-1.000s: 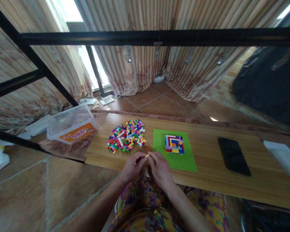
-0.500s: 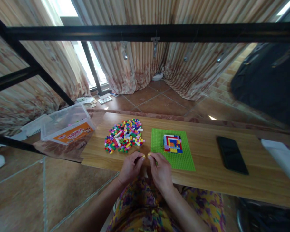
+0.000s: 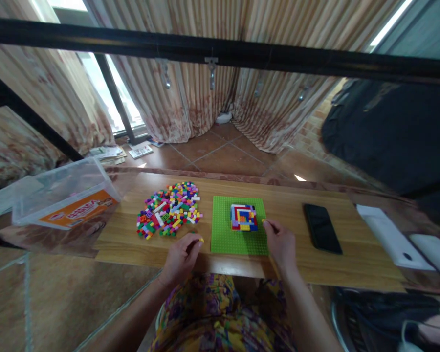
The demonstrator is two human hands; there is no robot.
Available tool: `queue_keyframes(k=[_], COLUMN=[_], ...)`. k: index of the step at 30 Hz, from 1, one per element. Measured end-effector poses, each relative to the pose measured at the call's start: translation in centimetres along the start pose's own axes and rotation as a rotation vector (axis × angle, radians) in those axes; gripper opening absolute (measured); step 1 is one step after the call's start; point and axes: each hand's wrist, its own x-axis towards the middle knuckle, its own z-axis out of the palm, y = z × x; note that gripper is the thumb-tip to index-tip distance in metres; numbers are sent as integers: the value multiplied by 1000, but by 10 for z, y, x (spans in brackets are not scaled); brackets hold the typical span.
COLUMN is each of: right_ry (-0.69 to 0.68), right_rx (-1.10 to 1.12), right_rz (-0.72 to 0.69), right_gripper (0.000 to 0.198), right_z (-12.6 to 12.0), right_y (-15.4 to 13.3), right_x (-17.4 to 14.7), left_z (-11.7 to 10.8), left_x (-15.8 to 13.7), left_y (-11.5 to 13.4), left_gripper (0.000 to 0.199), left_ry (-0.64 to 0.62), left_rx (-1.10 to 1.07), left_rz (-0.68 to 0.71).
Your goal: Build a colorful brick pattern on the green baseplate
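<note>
My left hand [image 3: 183, 255] is closed in a pinch on a small yellow brick [image 3: 201, 240], just left of the green baseplate [image 3: 222, 239]. Over the baseplate's right edge, my right hand [image 3: 279, 243] pinches another small yellow brick [image 3: 263, 221] between thumb and finger. A low, multicoloured brick structure [image 3: 244, 218] stands on the middle of the baseplate, with a red, white, blue and yellow top. The right hand's brick is apart from it, a little to its right. Beyond my left hand lies a loose pile of coloured bricks [image 3: 172, 210].
A wooden table [image 3: 286, 195] bears everything. To the right lie a black phone [image 3: 321, 228] and a white object [image 3: 394, 239]. A clear plastic box [image 3: 69, 195] with an orange label stands at the far left. A black metal bar [image 3: 220, 46] crosses above the table's far side.
My hands have moved apart. The right one has gone right to the baseplate's far edge, while the left stays near the pile with its brick. The view has shifted to the right.
</note>
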Motion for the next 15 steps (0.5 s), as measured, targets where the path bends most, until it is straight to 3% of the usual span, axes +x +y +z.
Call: queue_keyframes(k=[15], right_ry=[-136], right_rx=[-106], right_rz=[-14], right_gripper=[40], right_z=[11], right_y=[-6], right_x=[24], left_z=[3], left_x=[-2], left_y=[-1], left_gripper=[15], left_ry=[-4], left_rx=[61], left_rz=[24])
